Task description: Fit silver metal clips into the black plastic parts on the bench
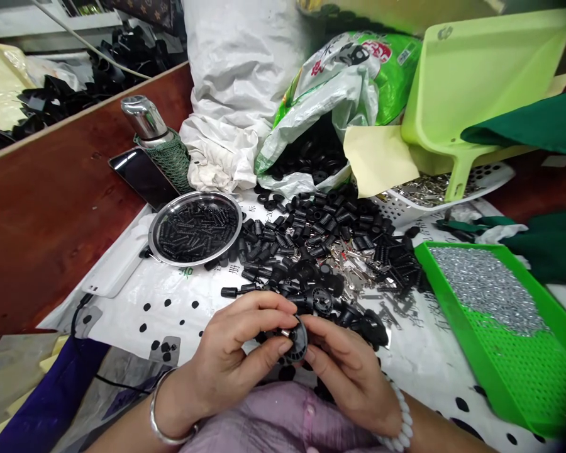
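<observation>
In front of my lap, my right hand (pixel 344 358) grips a round black plastic part (pixel 298 345) by its edge, between thumb and fingers. The part is tilted up, its hollow, ribbed side turned to the left. My left hand (pixel 245 343) is pinched against that side, with a small shiny metal piece (pixel 287 331) showing between thumb and fingers. How far the metal piece sits inside the part is hidden by the fingertips. Just beyond both hands lies a pile of black plastic parts (pixel 311 233), mixed with flat metal pieces (pixel 356 267).
A round metal tray (pixel 154 245) holds black springs. Behind it stand a phone (pixel 144 178) and a flask (pixel 146 119). At right are a green tray (pixel 495 365) with small metal pieces, a white basket (pixel 396 211) and a light-green dustpan (pixel 481 82). An open bag (pixel 330 94) holds black parts.
</observation>
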Demonstrator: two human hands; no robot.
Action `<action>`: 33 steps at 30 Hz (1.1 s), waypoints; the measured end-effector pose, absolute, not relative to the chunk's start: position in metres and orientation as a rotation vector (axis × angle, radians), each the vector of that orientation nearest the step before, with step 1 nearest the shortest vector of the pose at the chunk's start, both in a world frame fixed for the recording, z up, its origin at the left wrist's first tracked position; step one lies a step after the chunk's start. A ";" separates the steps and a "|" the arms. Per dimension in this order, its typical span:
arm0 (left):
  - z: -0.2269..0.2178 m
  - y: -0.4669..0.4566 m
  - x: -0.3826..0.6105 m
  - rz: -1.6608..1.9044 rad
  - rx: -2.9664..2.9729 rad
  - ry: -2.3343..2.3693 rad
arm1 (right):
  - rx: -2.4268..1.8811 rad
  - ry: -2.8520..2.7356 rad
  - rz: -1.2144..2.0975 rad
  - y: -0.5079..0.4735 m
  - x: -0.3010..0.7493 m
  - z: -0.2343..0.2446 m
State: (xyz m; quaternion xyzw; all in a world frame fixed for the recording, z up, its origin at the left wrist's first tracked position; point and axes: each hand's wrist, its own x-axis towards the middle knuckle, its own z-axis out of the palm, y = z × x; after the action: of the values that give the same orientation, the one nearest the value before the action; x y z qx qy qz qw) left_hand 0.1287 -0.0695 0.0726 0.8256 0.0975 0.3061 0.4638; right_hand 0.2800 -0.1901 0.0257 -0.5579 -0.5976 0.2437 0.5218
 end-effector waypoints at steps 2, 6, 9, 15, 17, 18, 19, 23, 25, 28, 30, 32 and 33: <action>0.074 -0.069 0.129 0.755 2.045 0.226 | -1.258 -1.288 0.892 -0.189 0.279 0.026; 0.074 -0.067 0.129 0.759 2.057 0.201 | -1.081 -1.022 1.276 -0.184 0.278 0.030; 0.071 -0.066 0.128 0.739 2.042 0.195 | -0.999 -0.919 1.387 -0.182 0.278 0.031; 0.061 -0.067 0.128 0.724 1.975 0.248 | -1.170 -1.080 1.146 -0.184 0.279 0.031; 0.059 -0.070 0.128 0.721 1.930 0.290 | -1.266 -1.256 0.871 -0.184 0.280 0.031; 0.058 -0.071 0.129 0.720 1.910 0.317 | -1.293 -1.334 0.719 -0.185 0.281 0.031; 0.057 -0.072 0.130 0.726 1.891 0.346 | -1.311 -1.398 0.571 -0.185 0.281 0.031; 0.053 -0.078 0.138 0.813 1.805 0.437 | -1.466 -1.567 0.104 -0.184 0.281 0.032; 0.050 -0.080 0.142 0.865 1.748 0.466 | -1.551 -1.613 -0.060 -0.182 0.281 0.033; 0.045 -0.083 0.148 0.888 1.666 0.501 | -1.588 -1.643 -0.265 -0.180 0.280 0.036; 0.042 -0.084 0.150 0.865 1.634 0.540 | -1.574 -1.652 -0.371 -0.179 0.281 0.036; 0.039 -0.086 0.152 0.847 1.594 0.582 | -1.556 -1.664 -0.425 -0.179 0.282 0.036; 0.037 -0.086 0.152 0.845 1.563 0.594 | -1.552 -1.668 -0.432 -0.179 0.283 0.036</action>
State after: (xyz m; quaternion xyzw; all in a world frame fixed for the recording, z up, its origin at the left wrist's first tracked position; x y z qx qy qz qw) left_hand 0.1520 -0.0863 0.0375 0.6720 0.2555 0.3636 0.5924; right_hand 0.2830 -0.1785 0.0360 -0.6133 -0.6594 -0.1707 0.3999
